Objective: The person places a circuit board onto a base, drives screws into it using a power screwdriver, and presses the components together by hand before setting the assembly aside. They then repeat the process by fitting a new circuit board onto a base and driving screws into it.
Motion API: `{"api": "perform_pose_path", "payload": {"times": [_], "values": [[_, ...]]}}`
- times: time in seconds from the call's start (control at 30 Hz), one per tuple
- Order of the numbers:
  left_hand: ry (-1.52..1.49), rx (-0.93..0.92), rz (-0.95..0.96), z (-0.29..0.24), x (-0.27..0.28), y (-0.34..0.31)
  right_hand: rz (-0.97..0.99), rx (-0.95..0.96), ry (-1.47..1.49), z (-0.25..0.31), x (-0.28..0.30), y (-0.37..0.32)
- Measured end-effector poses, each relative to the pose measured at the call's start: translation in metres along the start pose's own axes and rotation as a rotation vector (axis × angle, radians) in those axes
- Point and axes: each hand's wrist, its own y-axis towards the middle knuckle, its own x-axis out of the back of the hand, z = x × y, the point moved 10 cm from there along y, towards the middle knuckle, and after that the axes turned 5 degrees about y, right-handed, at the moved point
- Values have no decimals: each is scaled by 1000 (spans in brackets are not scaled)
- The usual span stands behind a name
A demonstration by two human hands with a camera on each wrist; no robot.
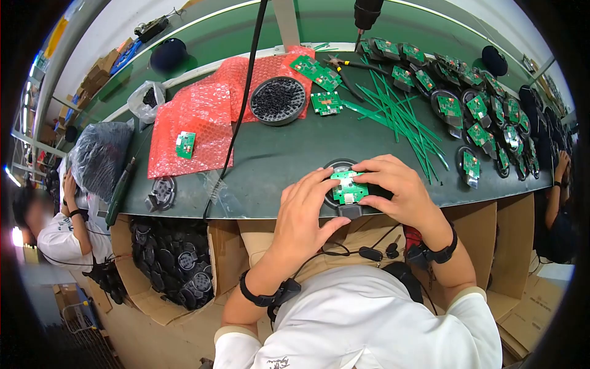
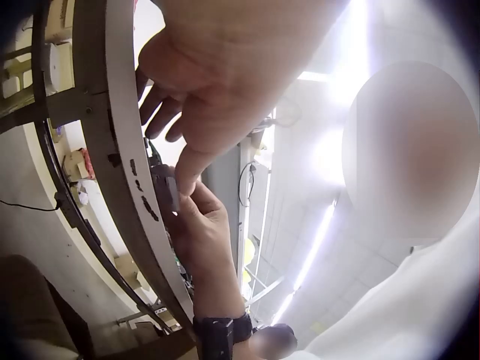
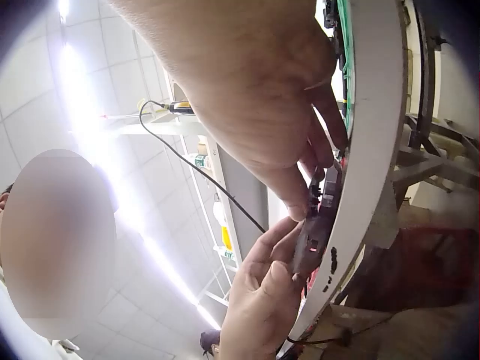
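A green circuit board [image 1: 349,187] lies on a round black housing [image 1: 350,211] at the table's front edge. The left hand [image 1: 301,215] is at its left side, fingertips by the board's upper left and thumb near the housing's lower part. On the other side the right hand [image 1: 396,187] touches the board with bent fingers and thumb. In the right wrist view the dark housing [image 3: 319,232] is between the fingertips of the right hand [image 3: 262,97] and the left hand [image 3: 259,307]. The left wrist view shows the left hand [image 2: 217,82] close above, its thumb at the housing [image 2: 165,187].
Green strips [image 1: 402,117] and pliers [image 1: 347,80] lie behind. Many housings with boards [image 1: 479,107] fill the right side. A bowl of small black parts [image 1: 278,101], red bubble wrap [image 1: 190,132], a screwdriver [image 1: 120,190] and a hanging cable [image 1: 246,86] are at left and centre.
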Motion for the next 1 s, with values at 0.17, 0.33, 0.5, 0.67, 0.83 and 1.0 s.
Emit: {"api": "perform_pose_path", "payload": {"times": [0.17, 0.33, 0.5, 0.67, 0.83, 1.0], "values": [[-9, 11, 27, -1, -1, 1, 6, 32, -5, 0, -1, 0], [51, -73, 30, -4, -3, -2, 57, 55, -44, 0, -2, 4], [58, -98, 52, -6, -3, -1, 60, 22, -59, 5, -3, 16], [83, -127, 22, -4, -5, -1, 0, 9, -79, -3, -12, 15], [66, -67, -78, -1, -6, -8, -24, 21, -108, 1, -13, 13], [79, -79, -113, -1, -4, -10, -30, 14, -110, 1, -13, 12]]}}
